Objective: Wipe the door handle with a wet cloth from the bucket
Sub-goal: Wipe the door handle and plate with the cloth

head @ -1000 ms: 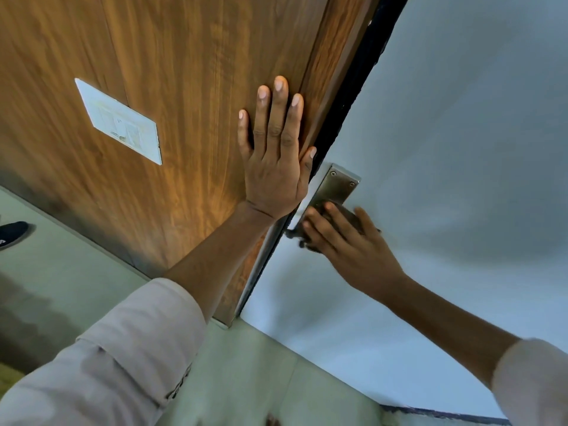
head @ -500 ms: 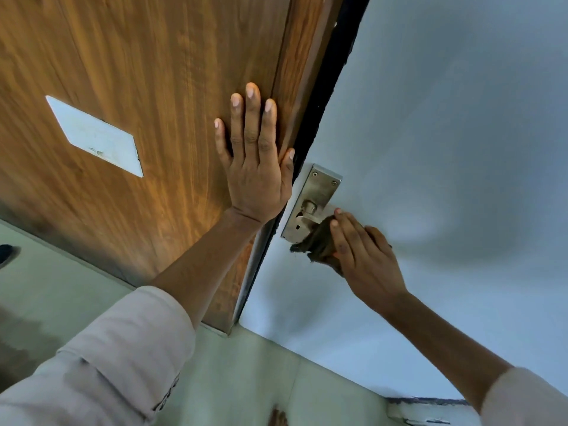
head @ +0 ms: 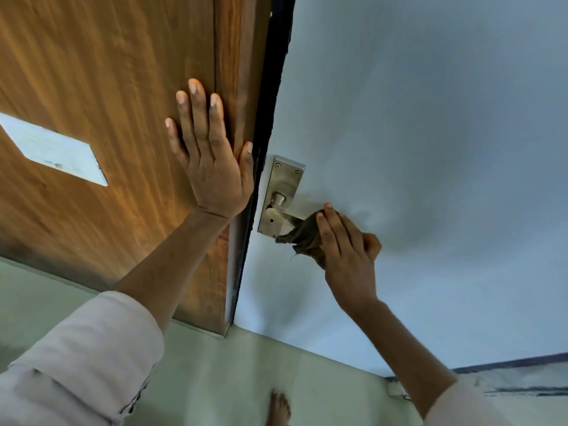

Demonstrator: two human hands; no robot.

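Observation:
A steel lever door handle (head: 278, 207) on a rectangular backplate is fixed to the pale grey-blue door (head: 430, 149), near its edge. My right hand (head: 347, 247) is closed on a dark brown cloth (head: 304, 233) wrapped around the outer end of the lever, so that end is hidden. The lever's inner part and round hub show bare. My left hand (head: 212, 158) lies flat, fingers apart, on the brown wooden panel (head: 107, 87) just left of the door's black edge. No bucket is in view.
A white rectangular plate (head: 52, 149) is mounted on the wooden panel at the left. Pale green floor tiles (head: 230, 379) lie below, with a bare foot (head: 278, 407) at the bottom middle. A dark strip runs along the wall's base at lower right.
My right hand has slid the cloth outward along the lever, away from the backplate, uncovering the hub and inner lever. The left hand stays flat on the wood. The view has shifted.

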